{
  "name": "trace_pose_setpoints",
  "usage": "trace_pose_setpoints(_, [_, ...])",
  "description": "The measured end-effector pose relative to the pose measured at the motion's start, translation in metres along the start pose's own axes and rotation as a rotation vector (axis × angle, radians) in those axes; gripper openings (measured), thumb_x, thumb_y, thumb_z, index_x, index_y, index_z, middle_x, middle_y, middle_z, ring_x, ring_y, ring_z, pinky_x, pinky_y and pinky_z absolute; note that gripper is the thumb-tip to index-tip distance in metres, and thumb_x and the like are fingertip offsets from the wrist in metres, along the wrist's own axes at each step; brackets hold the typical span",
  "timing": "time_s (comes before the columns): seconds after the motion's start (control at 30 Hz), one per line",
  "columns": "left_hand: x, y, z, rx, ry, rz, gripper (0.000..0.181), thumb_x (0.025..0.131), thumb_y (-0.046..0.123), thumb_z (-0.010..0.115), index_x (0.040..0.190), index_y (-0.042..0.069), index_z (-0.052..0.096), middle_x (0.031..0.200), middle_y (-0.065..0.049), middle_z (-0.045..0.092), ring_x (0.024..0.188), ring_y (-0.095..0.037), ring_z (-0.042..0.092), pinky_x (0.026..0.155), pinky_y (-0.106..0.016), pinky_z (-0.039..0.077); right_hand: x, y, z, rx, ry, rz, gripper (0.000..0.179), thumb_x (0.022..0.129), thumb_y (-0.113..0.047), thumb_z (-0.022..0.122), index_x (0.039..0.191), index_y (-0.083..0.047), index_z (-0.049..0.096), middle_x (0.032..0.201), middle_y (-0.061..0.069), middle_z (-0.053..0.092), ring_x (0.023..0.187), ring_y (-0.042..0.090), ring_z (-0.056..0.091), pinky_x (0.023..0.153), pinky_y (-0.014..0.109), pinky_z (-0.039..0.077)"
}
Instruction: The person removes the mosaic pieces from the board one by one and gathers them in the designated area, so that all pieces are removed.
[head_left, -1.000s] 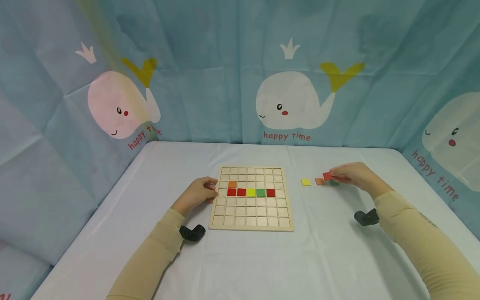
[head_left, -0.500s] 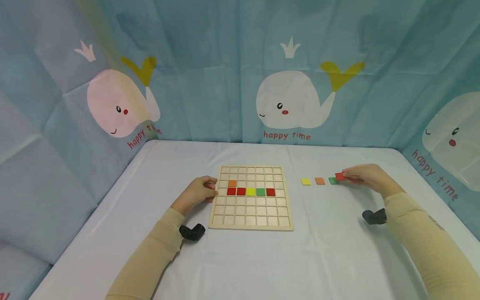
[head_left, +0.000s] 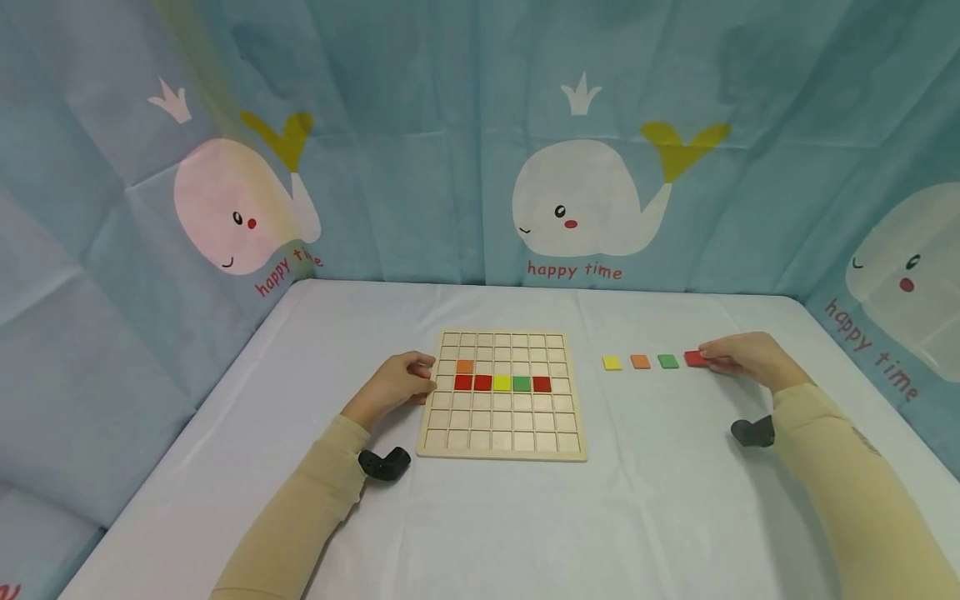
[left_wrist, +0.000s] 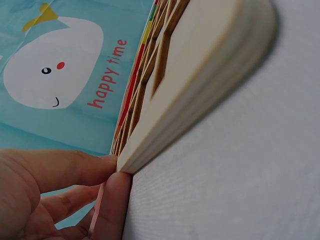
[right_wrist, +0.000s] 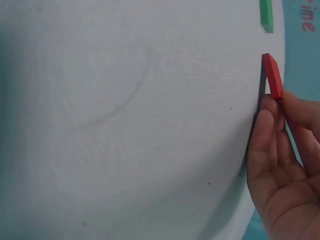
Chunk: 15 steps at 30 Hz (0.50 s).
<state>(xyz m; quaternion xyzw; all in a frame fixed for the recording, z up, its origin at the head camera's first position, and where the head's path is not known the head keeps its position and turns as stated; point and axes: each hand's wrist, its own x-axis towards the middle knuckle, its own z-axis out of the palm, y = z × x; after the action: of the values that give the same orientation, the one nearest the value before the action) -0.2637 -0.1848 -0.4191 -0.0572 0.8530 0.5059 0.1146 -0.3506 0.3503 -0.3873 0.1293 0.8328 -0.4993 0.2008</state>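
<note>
A wooden grid board (head_left: pixel 502 451) lies on the white table. My left hand (head_left: pixel 392 387) holds its left edge, thumb and fingers at the rim in the left wrist view. In its cells sit an orange tile (head_left: pixel 465 367) and below it a row of red, yellow and green tiles, with a yellow tile (head_left: pixel 502 383) mid-row. To the right, my right hand (head_left: pixel 744 358) pinches a red tile (right_wrist: pixel 273 76) by one end; it is tilted, its far end near the cloth. A green tile (head_left: pixel 668 361) lies just left of it.
Left of the green tile, an orange tile (head_left: pixel 640 362) and a yellow tile (head_left: pixel 612 362) continue the loose row. A black wrist mount (head_left: pixel 385 465) sits at the left sleeve, another black mount (head_left: pixel 752 432) at the right. Behind the table hangs a blue whale-print curtain (head_left: pixel 420 208).
My right hand has carried the red tile rightward and down, from above the orange and green tiles to the row's right end. The left hand stays at the board's edge.
</note>
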Motion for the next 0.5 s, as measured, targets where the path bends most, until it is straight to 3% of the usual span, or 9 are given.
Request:
trace_pose_setpoints(0.2, [0.0023, -0.0018, 0.0001, -0.004, -0.006, 0.006, 0.049, 0.089, 0.003, 0.067, 0.136, 0.0, 0.054, 0.103, -0.012, 0.054, 0.08, -0.017, 0.057, 0.066, -0.023, 0.055, 0.0026, 0.0041, -0.0038, -0.049, -0.006, -0.011, 0.068, 0.095, -0.022, 0.068, 0.146, 0.012, 0.039, 0.079, -0.018, 0.065, 0.074, -0.003, 0.064, 0.076, 0.017, 0.057])
trace_pose_setpoints(0.5, [0.0026, -0.0012, -0.0004, -0.007, 0.004, -0.003, 0.048, 0.089, 0.003, 0.067, 0.136, 0.0, 0.054, 0.104, -0.011, 0.054, 0.079, -0.016, 0.057, 0.066, -0.022, 0.055, 0.0016, 0.0023, -0.0053, -0.051, -0.015, -0.03, 0.052, 0.093, -0.019, 0.071, 0.135, 0.007, 0.056, 0.08, -0.018, 0.065, 0.075, -0.003, 0.062, 0.076, 0.018, 0.057])
